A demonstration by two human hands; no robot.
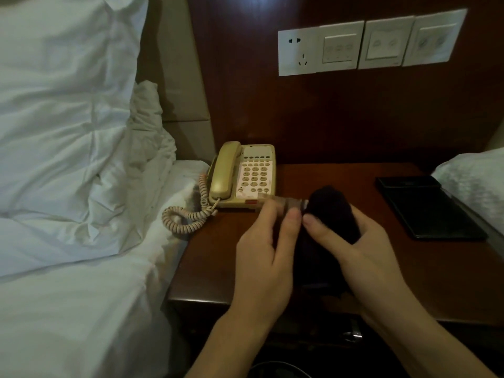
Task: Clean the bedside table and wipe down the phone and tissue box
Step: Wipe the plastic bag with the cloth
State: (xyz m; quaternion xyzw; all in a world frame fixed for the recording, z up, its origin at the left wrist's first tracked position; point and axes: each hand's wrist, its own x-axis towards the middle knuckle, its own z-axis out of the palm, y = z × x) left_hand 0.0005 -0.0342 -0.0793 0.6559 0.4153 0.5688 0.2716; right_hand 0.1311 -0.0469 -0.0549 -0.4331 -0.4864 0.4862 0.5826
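Observation:
A beige corded phone (242, 175) sits at the back left of the dark wooden bedside table (422, 271), its coiled cord (185, 216) trailing off the left edge. Over the table's middle both my hands hold a dark cloth (332, 211). My right hand (351, 241) grips the bunched cloth. My left hand (267, 249) pinches its edge beside a blurred, pale, banded thing (289, 201) that I cannot identify. A flat black box or tray (425, 208) lies at the right; whether it is the tissue box I cannot tell.
A bed with white sheets and a pillow (62, 132) borders the table on the left. Another white pillow (474, 184) overlaps the right edge. White wall sockets and switches (365, 45) are mounted on the wooden panel behind.

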